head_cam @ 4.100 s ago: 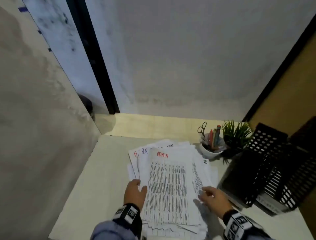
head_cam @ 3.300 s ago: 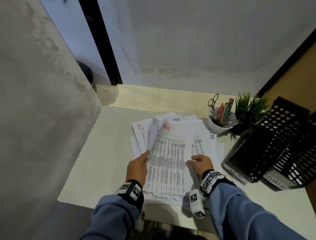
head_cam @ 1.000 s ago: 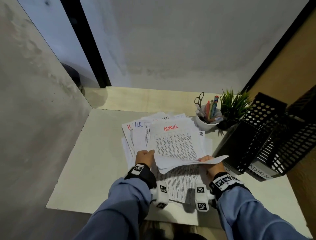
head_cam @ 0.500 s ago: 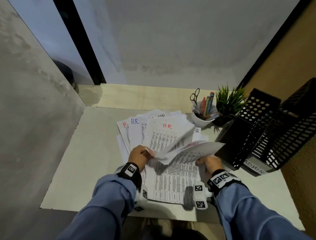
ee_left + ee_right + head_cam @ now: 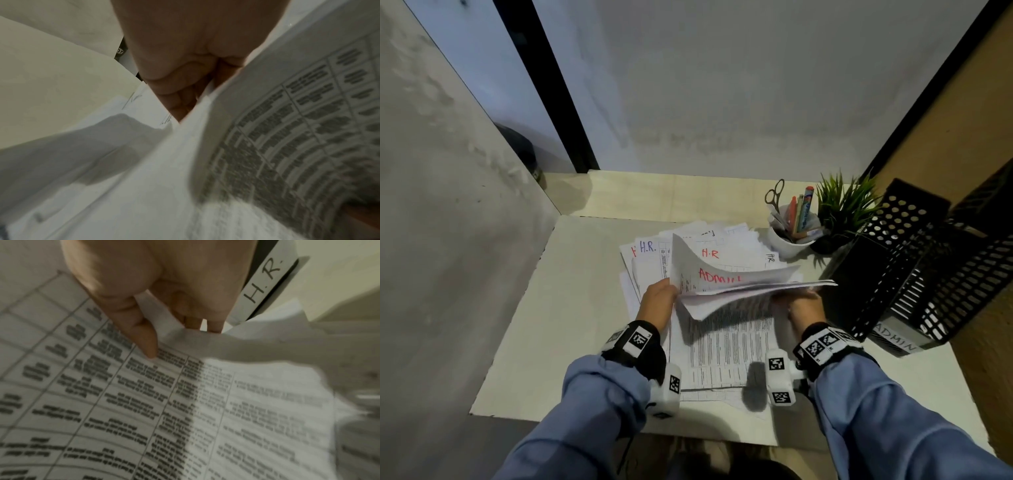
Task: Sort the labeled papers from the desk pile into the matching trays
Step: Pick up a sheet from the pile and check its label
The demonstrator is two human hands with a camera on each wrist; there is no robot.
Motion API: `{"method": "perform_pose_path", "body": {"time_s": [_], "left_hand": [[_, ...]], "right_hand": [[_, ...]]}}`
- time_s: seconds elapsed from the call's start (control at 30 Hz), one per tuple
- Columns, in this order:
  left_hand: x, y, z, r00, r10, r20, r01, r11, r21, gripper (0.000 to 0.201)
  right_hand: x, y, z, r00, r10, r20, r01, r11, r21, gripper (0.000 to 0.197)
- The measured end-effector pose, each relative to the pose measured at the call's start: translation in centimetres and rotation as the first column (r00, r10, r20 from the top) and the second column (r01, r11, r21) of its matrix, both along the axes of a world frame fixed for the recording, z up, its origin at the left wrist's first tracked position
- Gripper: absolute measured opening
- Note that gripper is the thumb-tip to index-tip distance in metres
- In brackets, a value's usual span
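From the head view, both hands lift the ADMIN sheet (image 5: 736,284) above the pile (image 5: 709,246): left hand (image 5: 658,301) grips its left edge, right hand (image 5: 804,305) its right. The ADMIN tray (image 5: 935,294) stands just right, nearer the right hand. At the left wrist, fingers (image 5: 185,97) curl round the paper edge. At the right wrist, thumb and fingers (image 5: 144,337) pinch the sheet beside the H.R. tray label (image 5: 265,280).
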State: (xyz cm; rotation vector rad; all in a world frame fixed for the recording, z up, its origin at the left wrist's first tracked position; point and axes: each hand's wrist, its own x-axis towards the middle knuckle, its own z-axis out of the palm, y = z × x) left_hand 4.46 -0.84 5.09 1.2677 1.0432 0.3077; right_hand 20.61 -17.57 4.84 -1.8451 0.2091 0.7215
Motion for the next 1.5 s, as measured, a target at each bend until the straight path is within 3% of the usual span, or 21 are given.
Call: {"method": "perform_pose_path", "body": {"time_s": [0.07,0.13,0.17,0.27,0.33,0.4,0.47,0.5,0.57,0.7,0.77,0.83,0.93,1.07,1.1,1.2,1.3,1.37,1.4,1.5], "left_hand": [[0.0,0.1,-0.1,0.997,-0.015,0.072,0.017,0.999,-0.027,0.024],[0.0,-0.2,0.4,0.992,-0.056,0.111,0.065,0.995,-0.073,0.067],[0.1,-0.5,1.1,0.987,-0.088,0.136,0.098,0.993,-0.070,0.076],[1.0,-1.5,3.6,0.973,-0.144,0.178,0.131,0.988,0.081,0.035],[1.5,-1.9,4.8,0.975,-0.149,0.167,0.107,0.966,0.234,0.034],[1.8,-1.9,5.6,0.985,-0.066,0.162,0.001,0.928,0.373,0.020],[1.9,-1.9,6.2,0.970,0.008,0.243,-0.104,0.918,0.383,0.011],[1.9,-2.0,6.4,0.962,0.003,0.274,-0.120,0.903,0.412,0.016],[1.6,-2.4,6.0,0.974,-0.072,0.213,-0.044,0.868,0.495,0.027],[0.8,-2.9,2.4,0.989,-0.145,-0.018,0.141,0.915,0.377,0.022],[0.6,-3.0,1.4,0.994,-0.102,-0.042,0.110,0.936,0.333,0.003],[0.8,-2.9,0.8,0.992,-0.088,-0.095,0.113,0.943,0.313,0.017],[1.2,-2.9,1.6,0.954,-0.218,-0.207,0.276,0.909,0.311,0.016],[3.3,-3.2,5.7,0.923,-0.334,-0.190,0.383,0.838,0.389,0.030],[4.0,-3.5,7.0,0.917,-0.367,-0.158,0.399,0.819,0.412,0.027],[6.4,-5.3,11.1,0.893,-0.449,-0.038,0.410,0.775,0.480,0.034],[9.6,-8.4,14.5,0.860,-0.509,0.032,0.406,0.722,0.561,0.038],[11.7,-11.1,16.0,0.829,-0.553,0.083,0.394,0.682,0.616,0.049],[12.8,-12.3,16.3,0.817,-0.570,0.093,0.389,0.662,0.641,0.052],[15.6,-16.0,16.1,0.793,-0.607,0.051,0.422,0.608,0.673,0.040]], "right_hand": [[-0.1,0.0,0.7,0.999,0.036,0.020,-0.038,0.994,0.106,0.027],[-0.3,0.1,1.5,0.999,0.046,0.023,-0.050,0.977,0.206,0.027],[-0.3,0.2,2.1,0.998,0.049,0.034,-0.056,0.967,0.247,0.026],[-0.1,1.0,4.1,0.995,0.068,0.078,-0.091,0.937,0.338,0.024],[0.1,1.3,4.9,0.980,0.082,0.179,-0.140,0.929,0.343,0.021],[-0.1,1.5,6.1,0.955,0.060,0.290,-0.169,0.914,0.369,0.022],[-0.5,1.4,7.1,0.936,0.006,0.353,-0.163,0.894,0.417,0.029],[-0.9,1.4,7.5,0.932,-0.004,0.362,-0.162,0.890,0.425,0.031],[-1.8,1.0,6.9,0.941,0.022,0.338,-0.166,0.900,0.403,0.032],[-3.6,0.4,4.1,0.988,0.093,0.126,-0.122,0.961,0.249,0.019],[-3.8,0.5,3.7,0.988,0.069,0.136,-0.095,0.976,0.196,0.016],[-3.6,0.8,3.4,0.987,0.065,0.150,-0.095,0.975,0.202,0.020],[-3.1,0.9,3.0,0.973,0.171,0.158,-0.191,0.974,0.120,0.017],[-0.4,-1.8,3.9,0.950,0.125,0.287,-0.160,0.982,0.102,0.008],[0.5,-3.0,4.8,0.936,0.096,0.339,-0.151,0.979,0.138,0.009],[3.6,-7.7,7.4,0.846,-0.064,0.529,-0.054,0.978,0.204,0.037],[6.9,-12.9,8.6,0.642,-0.334,0.690,0.310,0.936,0.165,0.048],[8.5,-15.8,8.8,0.539,-0.382,0.750,0.491,0.867,0.089,0.054],[9.2,-16.9,8.7,0.562,-0.381,0.734,0.531,0.847,0.033,0.058],[10.9,-18.4,7.4,0.798,-0.306,0.519,0.435,0.889,-0.145,0.072]]}}
